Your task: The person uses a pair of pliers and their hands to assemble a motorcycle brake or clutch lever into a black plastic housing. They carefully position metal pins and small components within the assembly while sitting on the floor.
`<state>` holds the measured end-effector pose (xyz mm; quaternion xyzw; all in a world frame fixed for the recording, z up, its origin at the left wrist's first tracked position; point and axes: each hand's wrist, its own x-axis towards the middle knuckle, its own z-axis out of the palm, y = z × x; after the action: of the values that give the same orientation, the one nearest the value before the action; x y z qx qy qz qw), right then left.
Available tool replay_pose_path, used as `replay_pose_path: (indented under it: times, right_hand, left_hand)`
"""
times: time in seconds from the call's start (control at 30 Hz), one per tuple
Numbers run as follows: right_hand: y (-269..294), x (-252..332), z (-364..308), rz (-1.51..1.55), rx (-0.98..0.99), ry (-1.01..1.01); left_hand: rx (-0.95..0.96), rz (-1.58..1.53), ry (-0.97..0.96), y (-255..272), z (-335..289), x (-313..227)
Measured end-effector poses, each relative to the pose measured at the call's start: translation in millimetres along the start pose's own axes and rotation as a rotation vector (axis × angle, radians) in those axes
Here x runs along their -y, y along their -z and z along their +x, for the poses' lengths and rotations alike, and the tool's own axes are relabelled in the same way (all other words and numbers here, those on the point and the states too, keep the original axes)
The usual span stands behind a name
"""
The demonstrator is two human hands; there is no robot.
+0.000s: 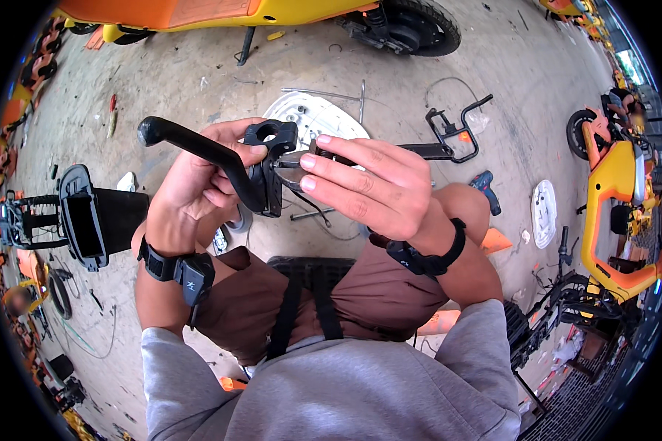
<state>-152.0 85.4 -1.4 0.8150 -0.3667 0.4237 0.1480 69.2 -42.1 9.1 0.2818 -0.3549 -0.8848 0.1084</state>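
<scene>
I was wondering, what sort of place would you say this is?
Probably a scooter repair or dismantling workshop: a yellow scooter stands ahead, a drill lies on the floor, and the left hand holds a brake lever.

We lose the upper scooter [198, 15] past the top edge. The right hand [379, 184] hides part of the metal tool [293, 175] from us.
</scene>
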Motion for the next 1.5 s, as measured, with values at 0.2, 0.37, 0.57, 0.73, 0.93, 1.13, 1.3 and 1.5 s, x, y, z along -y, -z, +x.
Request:
replay_pose_path:
  times: [0.2, 0.37, 0.57, 0.73, 0.93, 1.13, 1.3, 1.5]
  right_hand:
    - [-9, 2, -6, 0.185, -0.121, -0.205]
    - [-2, 7, 2, 0.108, -0.036, -0.132]
    - [-6, 11, -4, 0.519, -0.121, -0.736]
    - [-1, 0, 1, 1.098, -0.056, -1.333]
    - [2, -5, -2, 1.034, 0.118, -1.392]
    - [5, -9, -3, 1.035, 0.168, -1.428]
    - [6, -10, -4, 1.065, 0.181, -1.426]
    - [10, -11, 0, 1.090, 0.253, -1.454]
  left_hand:
    - [-0.093, 0.122, -0.203, -26, -5, -2]
    - [-0.146, 0.104, -0.145, -15, -5, -6]
    - [-0.195, 0.436, -0.456, -25, -6, -1]
    - [-0.231, 0.942, -0.665, -26, -11, 10]
    - [-0.169, 1.129, -0.742, -32, -8, 10]
    - [-0.152, 1.163, -0.756, -35, -7, 13]
    - [-0.136, 1.197, -0.811, -32, -5, 14]
    - [-0.113, 1.276, -0.837, -33, -6, 14]
